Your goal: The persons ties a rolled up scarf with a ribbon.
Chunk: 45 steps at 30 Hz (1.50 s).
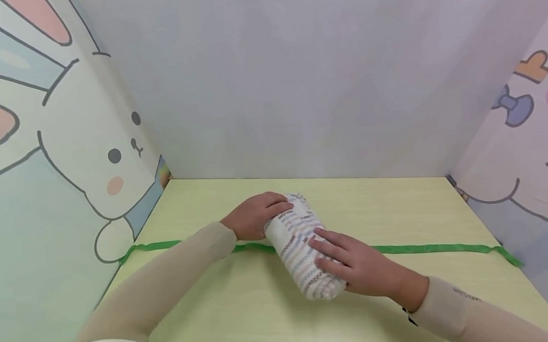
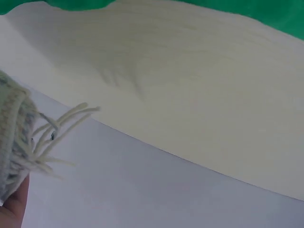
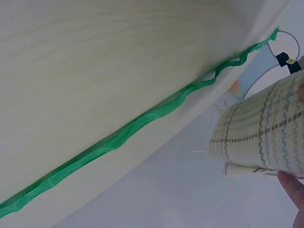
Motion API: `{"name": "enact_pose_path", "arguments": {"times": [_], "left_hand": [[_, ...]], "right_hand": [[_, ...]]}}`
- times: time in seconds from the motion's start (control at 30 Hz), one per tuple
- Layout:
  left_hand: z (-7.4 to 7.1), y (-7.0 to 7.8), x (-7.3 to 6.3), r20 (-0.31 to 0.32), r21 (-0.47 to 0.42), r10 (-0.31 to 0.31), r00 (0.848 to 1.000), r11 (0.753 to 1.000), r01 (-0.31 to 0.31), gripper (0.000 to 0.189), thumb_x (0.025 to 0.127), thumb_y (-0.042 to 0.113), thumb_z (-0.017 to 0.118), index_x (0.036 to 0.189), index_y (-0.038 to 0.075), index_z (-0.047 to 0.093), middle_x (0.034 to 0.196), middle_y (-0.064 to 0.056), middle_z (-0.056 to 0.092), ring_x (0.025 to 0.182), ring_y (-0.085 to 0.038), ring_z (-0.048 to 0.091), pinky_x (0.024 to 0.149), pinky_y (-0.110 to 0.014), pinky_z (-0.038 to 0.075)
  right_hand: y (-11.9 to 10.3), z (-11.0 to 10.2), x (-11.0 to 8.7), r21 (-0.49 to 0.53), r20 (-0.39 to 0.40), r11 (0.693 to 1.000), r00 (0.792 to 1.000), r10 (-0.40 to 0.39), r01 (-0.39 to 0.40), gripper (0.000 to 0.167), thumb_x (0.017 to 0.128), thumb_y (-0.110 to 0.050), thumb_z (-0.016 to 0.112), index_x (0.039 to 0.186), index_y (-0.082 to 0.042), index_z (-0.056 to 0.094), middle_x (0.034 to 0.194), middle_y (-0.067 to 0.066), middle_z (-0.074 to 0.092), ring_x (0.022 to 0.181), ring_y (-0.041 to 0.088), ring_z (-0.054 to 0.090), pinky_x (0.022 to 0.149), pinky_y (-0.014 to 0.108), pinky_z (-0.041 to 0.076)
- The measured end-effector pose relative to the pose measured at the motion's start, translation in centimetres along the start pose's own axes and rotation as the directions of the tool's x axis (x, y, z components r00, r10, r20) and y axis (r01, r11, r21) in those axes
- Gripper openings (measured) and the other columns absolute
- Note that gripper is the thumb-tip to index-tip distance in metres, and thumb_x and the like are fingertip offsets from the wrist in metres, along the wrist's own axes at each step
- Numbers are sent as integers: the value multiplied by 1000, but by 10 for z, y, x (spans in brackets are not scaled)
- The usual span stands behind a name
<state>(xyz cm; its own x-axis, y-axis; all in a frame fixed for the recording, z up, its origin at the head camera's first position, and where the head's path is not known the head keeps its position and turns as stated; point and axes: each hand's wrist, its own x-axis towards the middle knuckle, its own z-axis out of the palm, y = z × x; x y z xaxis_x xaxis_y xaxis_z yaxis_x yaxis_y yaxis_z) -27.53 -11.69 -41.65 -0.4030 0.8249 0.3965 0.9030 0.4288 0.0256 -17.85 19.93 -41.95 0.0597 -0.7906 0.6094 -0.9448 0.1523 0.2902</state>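
A rolled white woven cloth [image 1: 295, 241] with blue and brown stripes slants across the middle of the head view, held up over the table. My left hand [image 1: 257, 215] grips its far end, fingers over the top. Around the near end lies my right hand [image 1: 360, 264], fingers spread on the upper side. Loose fringe threads stick out of the rolled cloth [image 2: 12, 133] in the left wrist view. On the right wrist side, the rolled cloth [image 3: 261, 128] shows its checked weave, and a fingertip [image 3: 289, 187] presses its edge.
A green ribbon [image 1: 415, 248] runs across the pale yellow table [image 1: 215, 306], passing behind the roll. Behind the table stands a plain light wall [image 1: 298, 88]. Cartoon-printed panels flank it, with a rabbit [image 1: 98, 143] on the left one.
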Motion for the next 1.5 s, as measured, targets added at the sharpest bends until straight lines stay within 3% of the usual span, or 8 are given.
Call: {"name": "enact_pose_path", "arguments": {"times": [0.2, 0.5, 0.6, 0.7, 0.8, 1.07, 1.3, 1.5], "left_hand": [[7, 1, 11, 56, 29, -13, 998, 1000, 12, 73, 83, 34, 89, 145, 16, 55, 145, -6, 54, 135, -25, 50, 111, -39, 43], [18, -10, 24, 90, 143, 54, 995, 987, -66, 67, 88, 33, 83, 146, 16, 54, 146, -8, 55, 136, -27, 50, 112, -40, 42], [20, -14, 27, 115, 187, 82, 990, 977, -102, 63, 91, 33, 81, 145, 15, 53, 146, -8, 56, 137, -28, 50, 111, -42, 43], [21, -17, 31, 130, 221, 98, 987, 967, -125, 60, 92, 32, 80, 144, 16, 54, 146, -8, 56, 137, -27, 50, 111, -43, 44], [21, -19, 35, 144, 239, 104, 984, 961, -136, 58, 92, 31, 80, 143, 17, 55, 147, -8, 56, 136, -27, 51, 110, -43, 44], [24, -20, 46, 217, 289, 98, 971, 944, -160, 56, 96, 32, 76, 145, 19, 54, 150, -8, 54, 139, -27, 49, 112, -42, 42], [28, -18, 51, 304, 312, 61, 951, 937, -160, 56, 98, 34, 72, 149, 23, 51, 154, -5, 51, 142, -25, 45, 115, -41, 39], [33, -16, 52, 330, 352, 52, 942, 920, -174, 55, 99, 33, 72, 149, 23, 52, 152, -4, 52, 141, -25, 46, 113, -41, 41]], "right_hand": [[-12, 2, -5, -32, 41, 998, 998, 57, -56, 36, 110, -35, 47, 131, -6, 56, 147, 20, 54, 128, 48, 55, 90, 52, 57], [-19, 6, -10, -108, 173, 991, 980, 97, -79, 41, 114, -33, 35, 135, -8, 59, 152, 13, 52, 133, 46, 52, 91, 52, 57], [-23, 8, -12, -130, 232, 987, 965, 125, -97, 43, 109, -33, 54, 145, -10, 53, 156, 12, 48, 137, 45, 48, 95, 52, 55], [-26, 10, -12, -157, 276, 982, 950, 143, -102, 76, 90, -33, 83, 153, -12, 47, 159, 13, 44, 140, 45, 45, 97, 53, 54], [-28, 13, -11, -181, 303, 978, 940, 157, -105, 99, 73, -36, 96, 154, -14, 45, 160, 13, 42, 140, 45, 44, 96, 53, 54], [-30, 17, -10, -212, 325, 969, 926, 192, -127, 93, 70, -37, 98, 146, -16, 50, 154, 13, 48, 135, 44, 49, 94, 53, 55], [-34, 20, -10, -214, 327, 966, 921, 212, -146, 93, 69, -38, 98, 146, -15, 51, 151, 14, 51, 132, 44, 50, 93, 53, 55], [-35, 27, -14, -211, 338, 964, 914, 225, -160, 92, 71, -39, 96, 147, -16, 50, 153, 14, 49, 133, 45, 49, 92, 53, 56]]}}
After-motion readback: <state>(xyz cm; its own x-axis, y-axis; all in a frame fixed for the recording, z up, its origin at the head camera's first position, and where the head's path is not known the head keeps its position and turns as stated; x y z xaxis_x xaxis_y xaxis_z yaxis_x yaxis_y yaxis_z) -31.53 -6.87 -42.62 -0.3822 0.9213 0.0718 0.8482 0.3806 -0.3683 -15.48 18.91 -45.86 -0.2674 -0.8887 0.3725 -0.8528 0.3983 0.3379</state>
